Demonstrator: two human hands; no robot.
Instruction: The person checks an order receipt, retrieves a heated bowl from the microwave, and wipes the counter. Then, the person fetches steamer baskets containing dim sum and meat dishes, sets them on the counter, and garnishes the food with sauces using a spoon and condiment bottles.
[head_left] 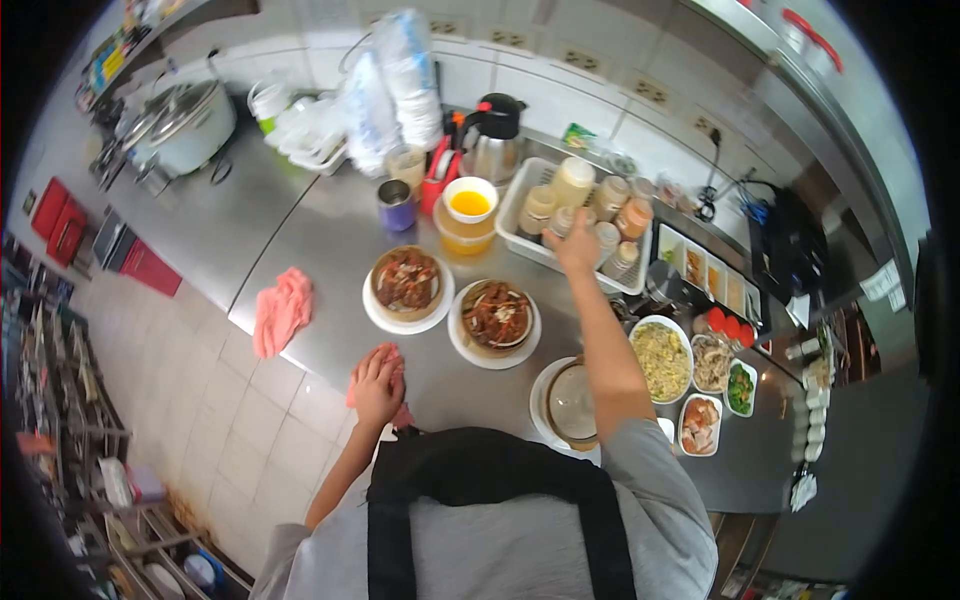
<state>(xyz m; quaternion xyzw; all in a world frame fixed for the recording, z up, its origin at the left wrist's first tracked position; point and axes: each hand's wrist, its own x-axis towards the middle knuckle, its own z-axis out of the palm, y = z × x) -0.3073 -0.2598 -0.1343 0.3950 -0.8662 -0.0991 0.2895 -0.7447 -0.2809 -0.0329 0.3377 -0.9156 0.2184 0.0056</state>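
Note:
My right hand (573, 245) reaches into a white plastic basket (520, 236) of seasoning jars and bottles. Its fingers are closed around a small jar (562, 221), mostly hidden by the hand. Near the counter's front edge, my left hand (378, 388) rests with curled fingers on a pink cloth (393, 358). Between the hands, two bowls of dark braised food stand on white plates: the left bowl (405, 281) and the right bowl (497, 316). A lidded clay pot (572, 405) sits on another plate, partly behind my right arm.
A white bowl of yellow liquid (470, 202) tops a tub (466, 238). Behind stand a purple cup (396, 208) and a steel jug (496, 150). Right of my arm are a bowl of yellowish food (662, 362) and several ingredient containers. Another pink cloth (283, 312) lies left.

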